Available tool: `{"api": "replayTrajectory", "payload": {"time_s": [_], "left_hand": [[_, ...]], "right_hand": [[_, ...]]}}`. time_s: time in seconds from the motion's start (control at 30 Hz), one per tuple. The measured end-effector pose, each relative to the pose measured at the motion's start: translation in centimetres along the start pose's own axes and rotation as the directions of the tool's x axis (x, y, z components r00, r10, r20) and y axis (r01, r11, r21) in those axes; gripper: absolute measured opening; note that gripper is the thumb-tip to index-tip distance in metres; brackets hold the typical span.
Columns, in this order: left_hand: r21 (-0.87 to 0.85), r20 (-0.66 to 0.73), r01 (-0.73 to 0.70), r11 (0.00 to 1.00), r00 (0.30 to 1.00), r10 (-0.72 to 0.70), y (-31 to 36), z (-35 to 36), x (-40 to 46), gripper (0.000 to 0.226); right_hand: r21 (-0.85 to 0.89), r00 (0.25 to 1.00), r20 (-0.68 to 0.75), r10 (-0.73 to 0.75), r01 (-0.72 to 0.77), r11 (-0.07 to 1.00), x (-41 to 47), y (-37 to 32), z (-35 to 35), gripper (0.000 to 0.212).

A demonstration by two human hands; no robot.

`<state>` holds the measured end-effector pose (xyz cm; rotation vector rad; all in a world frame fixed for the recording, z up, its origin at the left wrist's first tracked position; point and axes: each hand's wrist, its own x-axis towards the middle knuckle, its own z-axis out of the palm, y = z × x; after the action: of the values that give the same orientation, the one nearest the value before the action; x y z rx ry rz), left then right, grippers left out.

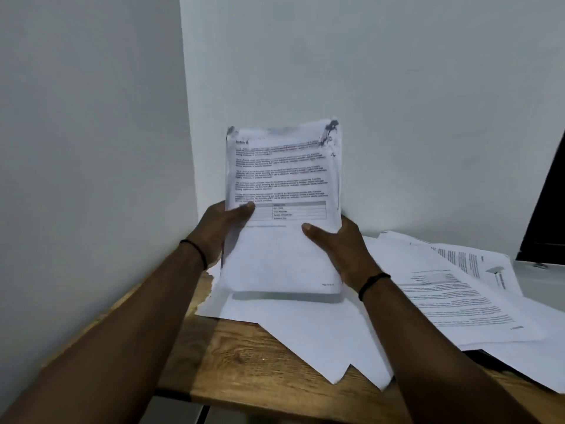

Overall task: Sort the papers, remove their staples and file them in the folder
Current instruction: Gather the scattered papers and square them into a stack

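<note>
I hold a thick stack of printed papers [282,191] upright, its bottom edge resting on the sheets on the desk. My left hand [221,232] grips the stack's left edge, thumb on the front page. My right hand [339,249] grips the right edge, thumb across the lower part of the page. The top page shows paragraphs of text and a small table. The stack's top corners look dark and crumpled; I cannot make out a staple. No folder is clearly in view.
Loose white sheets [305,328] lie under the stack on the wooden desk [244,368]. More printed pages [458,295] spread at the right over something dark. White walls meet in a corner behind. A dark panel [547,215] stands at far right.
</note>
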<state>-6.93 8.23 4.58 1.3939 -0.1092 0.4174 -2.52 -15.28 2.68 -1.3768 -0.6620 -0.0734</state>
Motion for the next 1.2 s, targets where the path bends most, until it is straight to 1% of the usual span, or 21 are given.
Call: {"api": "replayTrajectory", "payload": {"time_s": [0.13,0.2,0.23,0.3,0.4,0.47,0.57,0.63,0.7,0.77,0.8,0.83,0.87,0.9,0.93,0.97,1.0,1.07,1.1,1.17,1.2], "left_hand": [[0.083,-0.115,-0.159,0.984,0.979,0.168,5.2,-2.9,-2.6,0.029],[0.141,-0.180,-0.202,0.969,0.957,0.225,6.5,-4.8,-4.2,0.029],[0.156,-0.212,-0.207,0.966,0.948,0.238,6.6,-5.7,-5.1,0.029],[0.153,-0.248,-0.173,0.973,0.946,0.208,5.4,-7.5,-7.2,0.029],[0.216,-0.296,-0.051,0.975,0.948,0.115,1.9,-9.9,-10.3,0.029],[0.262,-0.316,0.003,0.965,0.945,0.083,0.6,-11.0,-11.4,0.026],[0.314,-0.344,0.002,0.949,0.932,0.111,1.5,-12.3,-11.5,0.022],[0.432,-0.396,0.043,0.901,0.906,0.146,2.9,-13.0,-11.2,0.019],[0.544,-0.461,0.148,0.826,0.875,0.147,3.6,-13.9,-11.0,0.017],[0.591,-0.497,0.259,0.764,0.863,0.092,3.3,-14.6,-11.1,0.016],[0.629,-0.506,0.323,0.707,0.860,0.057,3.0,-15.0,-11.3,0.017],[0.685,-0.506,0.385,0.618,0.862,0.023,2.6,-15.2,-11.6,0.021],[0.745,-0.505,0.441,0.499,0.863,-0.010,2.2,-15.3,-11.9,0.028],[0.799,-0.497,0.474,0.371,0.867,-0.038,1.8,-15.2,-12.2,0.034],[0.842,-0.480,0.479,0.248,0.875,-0.057,1.5,-15.1,-12.6,0.039],[0.869,-0.466,0.471,0.149,0.882,-0.070,1.2,-14.9,-12.8,0.041],[0.883,-0.459,0.464,0.076,0.886,-0.070,0.9,-14.9,-12.9,0.042],[0.874,-0.486,0.486,-0.004,0.873,-0.043,0.4,-15.0,-12.7,0.037],[0.862,-0.506,0.506,-0.032,0.862,-0.009,0.2,-15.0,-12.5,0.034],[0.852,-0.508,0.516,-0.095,0.856,0.095,0.1,-14.4,-12.0,0.032],[0.855,-0.487,0.505,-0.120,0.860,0.151,0.0,-13.7,-11.7,0.031]], "right_hand": [[-0.039,0.989,-0.026,-0.144,0.143,0.989,0.1,-2.4,5.0,0.041],[-0.021,0.986,-0.031,-0.165,0.165,0.986,-0.3,-2.3,7.6,0.041],[0.004,0.989,-0.032,-0.146,0.146,0.989,-0.7,-1.7,8.8,0.042],[0.038,0.998,-0.019,-0.063,0.064,0.997,-2.0,0.4,10.7,0.046],[0.039,0.997,0.025,0.067,-0.068,0.997,-4.8,4.2,12.7,0.062],[0.024,0.996,0.010,0.092,-0.093,0.995,-5.7,5.4,13.6,0.068],[-0.062,0.997,-0.023,0.069,-0.070,0.996,-5.5,4.5,15.1,0.059],[-0.093,0.997,-0.048,0.054,-0.058,0.994,-5.0,3.8,16.2,0.053],[-0.121,0.994,-0.080,0.077,-0.087,0.989,-4.8,3.6,17.3,0.049],[-0.187,0.982,-0.085,0.170,-0.184,0.965,-4.8,4.4,18.0,0.046],[-0.242,0.971,-0.081,0.225,-0.238,0.940,-4.7,5.1,18.2,0.043],[-0.333,0.960,-0.074,0.269,-0.278,0.901,-4.7,5.9,18.2,0.039],[-0.454,0.951,-0.066,0.303,-0.299,0.839,-4.7,6.5,18.3,0.037],[-0.581,0.941,-0.067,0.333,-0.308,0.754,-4.7,6.8,18.3,0.038],[-0.683,0.933,-0.074,0.352,-0.304,0.664,-4.7,6.9,18.4,0.039],[-0.746,0.929,-0.077,0.362,-0.295,0.597,-4.8,7.0,18.4,0.040],[-0.771,0.929,-0.068,0.363,-0.280,0.572,-4.8,6.8,18.5,0.036],[-0.760,0.932,-0.036,0.361,-0.260,0.595,-4.6,6.4,18.4,0.026],[-0.748,0.933,-0.025,0.358,-0.256,0.613,-4.5,6.2,18.4,0.024],[-0.735,0.940,-0.016,0.341,-0.242,0.633,-4.1,5.7,18.0,0.029],[-0.741,0.946,-0.010,0.323,-0.224,0.633,-4.0,5.3,17.6,0.034]]}}
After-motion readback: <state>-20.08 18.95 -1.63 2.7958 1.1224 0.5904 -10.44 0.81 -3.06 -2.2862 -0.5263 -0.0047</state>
